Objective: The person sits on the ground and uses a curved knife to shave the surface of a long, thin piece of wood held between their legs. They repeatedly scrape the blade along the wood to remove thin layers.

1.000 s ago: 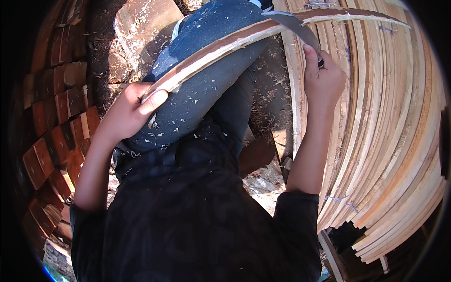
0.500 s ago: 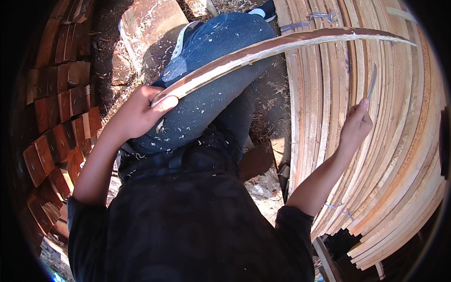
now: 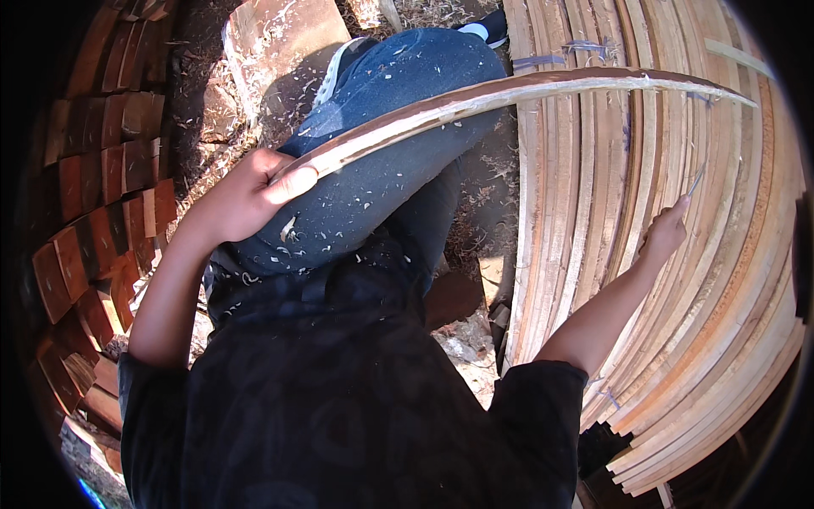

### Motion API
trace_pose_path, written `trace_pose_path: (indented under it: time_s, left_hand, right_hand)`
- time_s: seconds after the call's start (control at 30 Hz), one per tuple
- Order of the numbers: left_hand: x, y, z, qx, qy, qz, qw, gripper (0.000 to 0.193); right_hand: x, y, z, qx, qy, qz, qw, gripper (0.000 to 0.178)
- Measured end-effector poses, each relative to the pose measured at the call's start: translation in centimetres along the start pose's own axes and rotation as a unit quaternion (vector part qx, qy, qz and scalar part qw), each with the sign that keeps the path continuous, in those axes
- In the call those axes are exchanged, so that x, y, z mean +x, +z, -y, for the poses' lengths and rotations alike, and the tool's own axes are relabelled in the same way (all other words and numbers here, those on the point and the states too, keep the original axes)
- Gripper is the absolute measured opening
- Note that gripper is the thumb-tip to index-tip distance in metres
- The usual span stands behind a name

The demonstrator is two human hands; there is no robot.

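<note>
A long, thin wooden strip [image 3: 441, 109] with dark brown bark along one side and pale cut wood along the other lies across my raised, jeans-covered leg [image 3: 373, 212]. My left hand [image 3: 246, 199] is closed round its near left end, thumb on top. The strip's tapered far end reaches out to the right over a stack of wooden strips [image 3: 585, 254]. Above that same stack, apart from the strip, my right hand [image 3: 666, 229] grips a knife [image 3: 697, 181]. Its narrow blade points away from me; the handle is hidden in my fist.
Reddish-brown wood blocks [image 3: 110, 178] are piled along the left side. A flat wooden slab [image 3: 284, 38] lies on the ground beyond my foot. Pale shavings are scattered over the ground and my jeans. Bluish plastic ties [image 3: 585, 47] cross the stacked strips.
My right hand with the knife has moved to the right and nearer to me. The strip's far end has dropped slightly in the view, while my left hand keeps its hold.
</note>
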State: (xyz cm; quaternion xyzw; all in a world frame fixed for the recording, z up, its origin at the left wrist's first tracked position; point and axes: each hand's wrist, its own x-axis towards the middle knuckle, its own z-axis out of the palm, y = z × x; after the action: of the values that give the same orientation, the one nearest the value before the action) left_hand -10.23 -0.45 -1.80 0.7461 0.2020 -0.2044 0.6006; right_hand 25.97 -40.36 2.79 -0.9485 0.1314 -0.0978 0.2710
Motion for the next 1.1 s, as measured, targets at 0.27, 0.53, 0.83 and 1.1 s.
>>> trace_pose_path:
  time_s: [0.27,0.53,0.83,1.1]
  left_hand:
    - [0.3,-0.2,-0.9,-0.039,-0.107,0.034,0.993,0.062]
    - [-0.3,-0.2,-0.1,-0.029,-0.027,0.035,0.999,0.066]
    - [1.0,-0.6,0.2,-0.014,-0.018,0.060,0.998,0.067]
    - [0.7,-0.4,-1.3,-0.027,-0.040,0.031,0.998,0.067]
  right_hand:
    - [-16.2,4.2,8.2,0.017,-0.212,0.228,0.950,0.059]
    - [-7.8,6.2,7.6,-0.048,-0.259,0.080,0.961,0.069]
    - [-10.4,4.1,-3.7,0.110,0.145,0.192,0.964,0.058]
    - [-28.8,8.2,0.9,0.351,0.210,0.465,0.785,0.055]
